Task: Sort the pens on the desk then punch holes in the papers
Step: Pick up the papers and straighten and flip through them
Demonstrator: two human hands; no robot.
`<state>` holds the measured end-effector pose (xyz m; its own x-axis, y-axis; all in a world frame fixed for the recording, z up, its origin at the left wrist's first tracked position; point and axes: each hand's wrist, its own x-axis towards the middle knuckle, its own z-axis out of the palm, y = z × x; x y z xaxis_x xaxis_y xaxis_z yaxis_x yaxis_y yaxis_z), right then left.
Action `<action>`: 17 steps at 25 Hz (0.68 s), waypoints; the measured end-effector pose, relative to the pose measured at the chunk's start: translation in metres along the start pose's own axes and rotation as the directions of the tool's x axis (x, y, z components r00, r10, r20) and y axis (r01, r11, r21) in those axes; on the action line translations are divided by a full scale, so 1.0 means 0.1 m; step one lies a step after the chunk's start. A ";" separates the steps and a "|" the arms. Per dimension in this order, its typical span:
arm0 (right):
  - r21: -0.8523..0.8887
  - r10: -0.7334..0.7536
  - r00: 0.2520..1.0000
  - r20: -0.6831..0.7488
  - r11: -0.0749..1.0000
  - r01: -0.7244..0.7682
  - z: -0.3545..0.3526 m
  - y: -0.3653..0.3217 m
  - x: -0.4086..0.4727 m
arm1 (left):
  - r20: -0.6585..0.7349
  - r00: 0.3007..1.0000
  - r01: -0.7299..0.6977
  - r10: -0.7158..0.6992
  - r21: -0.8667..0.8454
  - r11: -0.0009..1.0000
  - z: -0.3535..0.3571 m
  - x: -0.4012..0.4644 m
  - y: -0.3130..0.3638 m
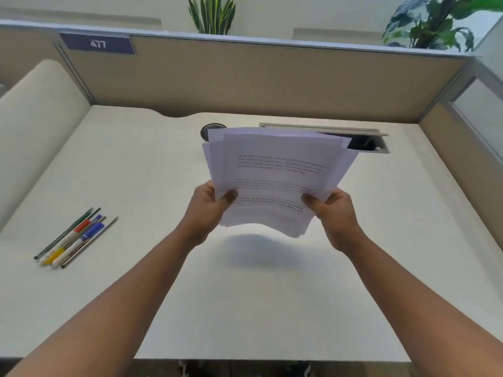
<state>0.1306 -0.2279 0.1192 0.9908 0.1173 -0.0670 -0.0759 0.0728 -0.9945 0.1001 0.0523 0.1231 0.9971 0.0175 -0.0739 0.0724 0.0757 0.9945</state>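
Both hands are holding a loose stack of papers [275, 180] up in the air above the white bench [136, 281], sheets fanned unevenly at the top, printed text facing the camera. Left hand [209, 208] is pinching the stack's lower left edge, thumb on the front, fingers behind. Right hand [333, 213] is pinching the lower right edge the same way, thumb on front. Stack is sagging a bit between the hands and casting a shadow on the bench right below it. Pens [74, 238] are lying together in a tight parallel group on the bench well to the left, laid diagonally; red, blue, yellow and green parts are showing. Behind the papers, a dark round grommet [208, 130] is peeking out at the top left of the stack, and an open cable tray [367, 141] is showing at the top right. Beige partition [245, 77] is running along the back with a blue tag [98, 44] reading 477. Two plants [212, 14] are sticking up behind the partition.
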 end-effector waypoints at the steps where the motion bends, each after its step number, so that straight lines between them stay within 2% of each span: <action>1: 0.001 -0.029 1.000 0.004 1.000 0.029 0.01 -0.01 -0.01 | 0.001 1.000 -0.031 0.031 -0.005 1.000 0.01 0.00 0.01; 3: -0.017 -0.039 0.999 -0.018 0.999 0.039 0.05 0.02 -0.06 | -0.018 0.999 -0.044 0.044 -0.003 0.999 0.02 -0.01 -0.05; 6: -0.068 0.010 0.999 -0.048 0.998 -0.013 0.11 0.14 -0.16 | -0.092 0.996 0.017 -0.018 -0.011 1.000 0.06 -0.08 -0.25; 11: -0.126 -0.020 0.997 -0.080 0.992 0.010 0.22 0.18 -0.22 | -0.105 0.994 0.014 -0.013 0.008 1.000 0.10 -0.14 -0.34; 17: -0.077 -0.047 0.998 -0.043 0.996 0.044 0.24 0.24 -0.27 | -0.112 0.993 -0.031 0.024 -0.059 0.998 0.11 -0.12 -0.25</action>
<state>0.0989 -0.2060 0.0992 0.9972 0.0712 -0.0233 -0.0235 0.0018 -0.9997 0.0868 0.0388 0.1000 0.9897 0.1310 -0.0576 0.0399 0.1341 0.9902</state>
